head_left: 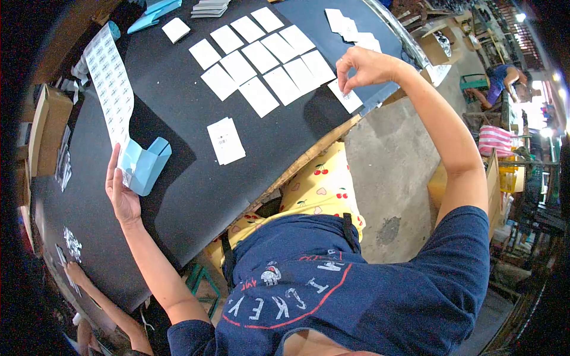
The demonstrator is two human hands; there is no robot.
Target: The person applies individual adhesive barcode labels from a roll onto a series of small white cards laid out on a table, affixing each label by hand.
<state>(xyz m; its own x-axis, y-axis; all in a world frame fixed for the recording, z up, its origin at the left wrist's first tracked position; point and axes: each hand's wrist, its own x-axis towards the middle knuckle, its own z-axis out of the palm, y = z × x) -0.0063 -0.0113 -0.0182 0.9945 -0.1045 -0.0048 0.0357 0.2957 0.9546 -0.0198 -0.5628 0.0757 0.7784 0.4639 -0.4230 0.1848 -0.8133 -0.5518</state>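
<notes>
My left hand (pixel 123 199) closes its thumb and fingers around the lower end of a long strip of printed stickers (pixel 114 89). Below that strip, the light-blue backing paper (pixel 153 166) curls beside my fingers. My right hand (pixel 365 66) is pinched, with thumb and fingertips down on a white card (pixel 350 102) near the table's front edge. A small printed patch shows by those fingertips. Rows of plain white cards (pixel 260 57) lie left of my right hand. Between my hands sits a small pile of cards with printed labels (pixel 225 141).
The black table (pixel 196 196) has a wooden front edge. More white cards (pixel 350 29) lie on its blue part. A cardboard box (pixel 50 130) stands at left. Another person's hand (pixel 76 274) is at the lower left; a person (pixel 504 83) bends over at far right.
</notes>
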